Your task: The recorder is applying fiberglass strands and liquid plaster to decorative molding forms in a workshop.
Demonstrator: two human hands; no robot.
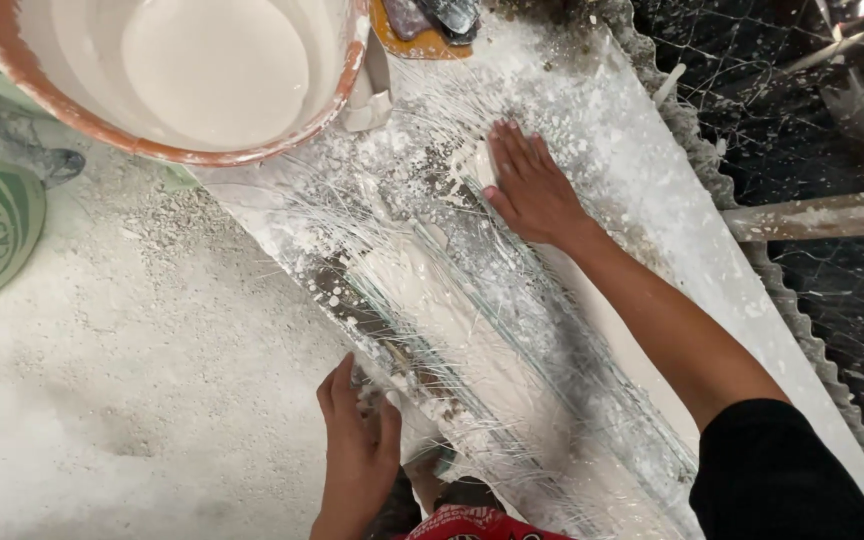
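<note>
Now both hands, left hand (357, 455) and right hand (529, 187), press flat with fingers together on the fibre-covered mould (472, 330) beside the bucket (182, 80).

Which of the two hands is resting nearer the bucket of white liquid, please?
The right hand, laid flat on the wet white strip just below the bucket. The left hand rests lower, at the strip's near edge.

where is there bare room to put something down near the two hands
The powdery white floor left of the left hand is bare, bordered above by the bucket. The long mould between both hands is crowded with wet plaster and glass fibres; the right hand presses there.
</note>
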